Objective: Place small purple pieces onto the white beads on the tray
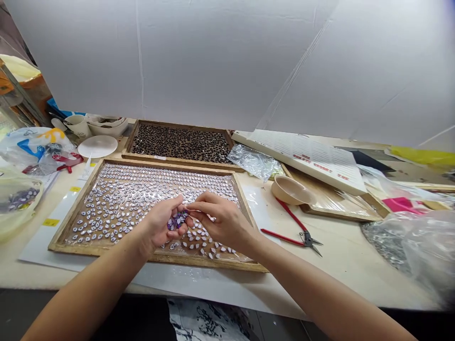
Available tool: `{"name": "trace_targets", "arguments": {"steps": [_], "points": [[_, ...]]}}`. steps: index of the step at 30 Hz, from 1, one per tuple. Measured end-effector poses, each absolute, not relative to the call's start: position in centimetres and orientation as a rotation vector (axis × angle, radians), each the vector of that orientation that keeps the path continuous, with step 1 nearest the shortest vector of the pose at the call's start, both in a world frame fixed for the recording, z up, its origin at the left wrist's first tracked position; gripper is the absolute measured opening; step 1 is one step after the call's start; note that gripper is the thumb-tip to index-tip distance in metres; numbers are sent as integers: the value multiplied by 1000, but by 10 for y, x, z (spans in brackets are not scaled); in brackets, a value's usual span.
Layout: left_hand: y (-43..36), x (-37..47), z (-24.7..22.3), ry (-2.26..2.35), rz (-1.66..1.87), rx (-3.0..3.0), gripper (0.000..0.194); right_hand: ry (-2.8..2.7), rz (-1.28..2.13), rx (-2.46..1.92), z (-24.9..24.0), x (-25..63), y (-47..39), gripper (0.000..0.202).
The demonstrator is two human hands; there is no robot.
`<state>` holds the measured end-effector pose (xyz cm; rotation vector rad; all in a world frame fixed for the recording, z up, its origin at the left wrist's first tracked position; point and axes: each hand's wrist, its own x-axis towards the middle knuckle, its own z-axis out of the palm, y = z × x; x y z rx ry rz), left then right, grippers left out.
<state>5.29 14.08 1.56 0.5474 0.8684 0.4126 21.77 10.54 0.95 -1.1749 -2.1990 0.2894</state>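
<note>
My left hand (165,221) is cupped, palm up, around a small heap of purple rhinestones (177,219). The thumb and forefinger of my right hand (218,219) are pinched together at the edge of that heap; whatever is between their tips is too small to make out. Both hands are above a wooden-framed tray (156,257). Rows of pale, drop-shaped stones (106,208) lie across its film-covered surface, neat at the far side and looser near the front right.
Behind stands a second tray (185,163) of dark stones. Red-handled pliers (306,237) and a beige bowl (292,189) lie to the right, near a long white box (305,158). On the left are a white plate (97,146) and plastic bags (39,149). A white panel (199,61) hangs across the back.
</note>
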Motion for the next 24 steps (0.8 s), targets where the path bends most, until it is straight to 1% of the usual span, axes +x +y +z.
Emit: {"name": "trace_targets", "arguments": {"steps": [6,11,15,21,24], "points": [[139,56,16,845,411,566,40,-2314,158,-1231,7,210,110,21],[139,55,14,845,418,597,33,-2279,305,-1304,10,212,116,13],[139,54,13,866,410,631,26,-2265,453,-1292,10,215,118,15],[139,53,13,859,415,636,31,-2270,386,-1289,8,213,116,18],[140,52,13,831,418,634,28,-2213,415,-1240,11,214,116,15]]}}
